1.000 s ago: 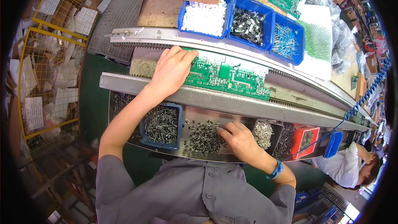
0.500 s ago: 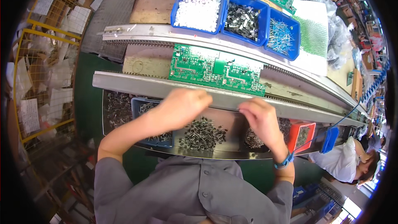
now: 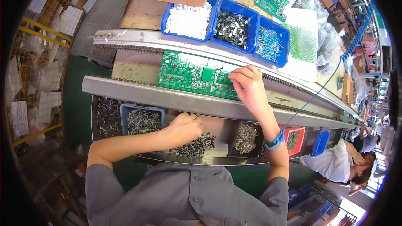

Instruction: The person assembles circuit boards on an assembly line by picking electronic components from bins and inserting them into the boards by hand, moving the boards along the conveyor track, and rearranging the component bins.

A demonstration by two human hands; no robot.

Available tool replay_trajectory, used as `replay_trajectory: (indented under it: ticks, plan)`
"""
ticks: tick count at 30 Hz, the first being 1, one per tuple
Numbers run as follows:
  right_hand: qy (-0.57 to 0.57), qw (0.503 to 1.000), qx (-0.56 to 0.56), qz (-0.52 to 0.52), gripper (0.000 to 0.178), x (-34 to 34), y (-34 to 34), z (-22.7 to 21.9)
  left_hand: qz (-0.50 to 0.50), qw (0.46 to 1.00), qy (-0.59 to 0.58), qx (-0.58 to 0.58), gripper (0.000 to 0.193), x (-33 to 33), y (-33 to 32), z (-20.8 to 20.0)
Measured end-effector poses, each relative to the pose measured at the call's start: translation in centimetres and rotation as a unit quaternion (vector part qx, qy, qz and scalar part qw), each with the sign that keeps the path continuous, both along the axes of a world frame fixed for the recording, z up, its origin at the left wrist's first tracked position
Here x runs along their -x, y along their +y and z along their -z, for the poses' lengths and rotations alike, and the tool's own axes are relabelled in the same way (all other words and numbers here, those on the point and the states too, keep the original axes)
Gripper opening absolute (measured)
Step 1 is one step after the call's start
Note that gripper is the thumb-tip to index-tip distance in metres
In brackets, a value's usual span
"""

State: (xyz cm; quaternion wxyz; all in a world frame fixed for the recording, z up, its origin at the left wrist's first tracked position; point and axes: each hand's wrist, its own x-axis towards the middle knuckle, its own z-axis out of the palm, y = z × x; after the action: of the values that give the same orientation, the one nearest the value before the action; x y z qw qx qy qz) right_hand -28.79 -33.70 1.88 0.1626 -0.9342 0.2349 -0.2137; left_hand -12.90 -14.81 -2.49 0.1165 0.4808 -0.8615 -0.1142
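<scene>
A green circuit board [image 3: 180, 73] lies between two metal rails, many small parts on its face. My right hand [image 3: 250, 86] is over the board's right end, fingers closed in a pinch at its surface; what they hold, if anything, is hidden. Lower down, my left hand [image 3: 184, 126] is closed, knuckles up, at the upper edge of a pile of small black components with metal leads [image 3: 192, 145] in the metal trough. Its fingertips are hidden, so I cannot tell what is in them. A blue wrist strap [image 3: 275, 141] with a cord circles my right wrist.
Beyond the far rail [image 3: 146, 36] stand blue bins of white [image 3: 187, 19], black [image 3: 231, 28] and blue parts [image 3: 269, 44]. Another circuit board [image 3: 271, 2] lies behind them. The trough also holds a grey-blue bin [image 3: 124, 121], a dark box and a red bin [image 3: 300, 144]. A person sits at right.
My right hand has moved up from the near rail onto the board's right end. My left hand has dropped from the rail to the component pile. The whole view has shifted slightly.
</scene>
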Motion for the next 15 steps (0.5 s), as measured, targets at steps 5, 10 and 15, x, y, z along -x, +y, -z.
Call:
replay_trajectory:
  ticks: [5,10,15]
  plan:
    - [0.022,1.000,0.020,-0.010,0.016,-0.56,-0.25,0.73,0.001,1.000,0.017,0.003,0.005,-0.03,-0.14,-0.22]
    - [0.023,1.000,0.011,-0.014,0.016,-0.81,-0.22,0.74,0.002,1.000,0.014,-0.002,0.006,-0.16,-0.14,-0.44]
    - [0.031,0.999,0.015,-0.015,0.016,-0.95,-0.08,0.65,-0.008,1.000,0.015,0.006,0.007,-0.04,0.18,-0.25]
